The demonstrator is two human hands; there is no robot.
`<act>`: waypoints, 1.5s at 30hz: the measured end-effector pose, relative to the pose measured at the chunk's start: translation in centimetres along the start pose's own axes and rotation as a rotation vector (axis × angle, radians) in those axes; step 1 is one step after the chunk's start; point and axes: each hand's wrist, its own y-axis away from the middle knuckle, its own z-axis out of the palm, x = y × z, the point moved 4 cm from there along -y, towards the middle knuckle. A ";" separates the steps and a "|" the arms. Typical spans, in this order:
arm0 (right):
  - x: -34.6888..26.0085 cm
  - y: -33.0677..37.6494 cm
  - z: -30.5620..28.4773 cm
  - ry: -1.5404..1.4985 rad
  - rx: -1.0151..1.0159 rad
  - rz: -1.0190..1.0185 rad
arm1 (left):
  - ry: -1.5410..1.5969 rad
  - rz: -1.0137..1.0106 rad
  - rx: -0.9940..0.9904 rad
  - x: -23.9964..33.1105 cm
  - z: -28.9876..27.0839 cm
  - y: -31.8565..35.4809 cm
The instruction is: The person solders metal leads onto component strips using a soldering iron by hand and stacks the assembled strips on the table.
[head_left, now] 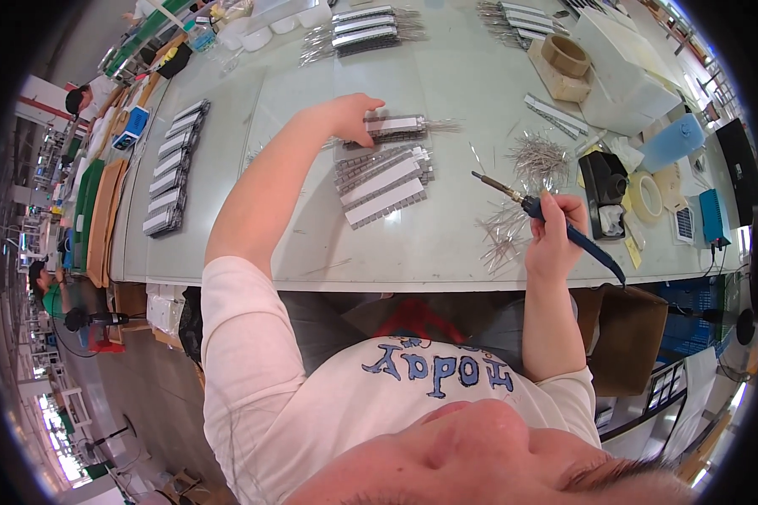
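My right hand (556, 225) is closed round the dark blue handle of a soldering iron (518, 195), its tip pointing up and to the left over the table. My left hand (351, 118) reaches farther out, thumb and fingers on the left end of a small stack of white-and-grey strips (393, 126). Thin wire leads stick out from the right end of that stack. Just nearer to me lies a fanned pile of similar strips (383, 187). Loose wire leads (537, 160) lie in a heap beyond the iron, with more leads (504, 231) beside my right hand.
A column of strip bundles (175, 168) lies at the left, and wired bundles (365, 32) at the far side. To the right are a black soldering stand (602, 195), a tape roll (566, 55), a blue bottle (674, 141) and a white box (627, 80). Other people sit at the far left.
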 end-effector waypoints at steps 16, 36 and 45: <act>0.3 0.2 0.4 0.004 -0.014 -0.003 | 0.031 -0.046 -0.017 -2.2 0.3 2.2; 1.7 -2.0 6.3 0.354 -0.236 0.094 | 0.153 -0.179 0.139 -5.3 1.3 5.8; 8.0 -6.9 14.7 0.648 -0.824 -0.235 | 0.112 0.035 0.297 -4.7 1.6 5.6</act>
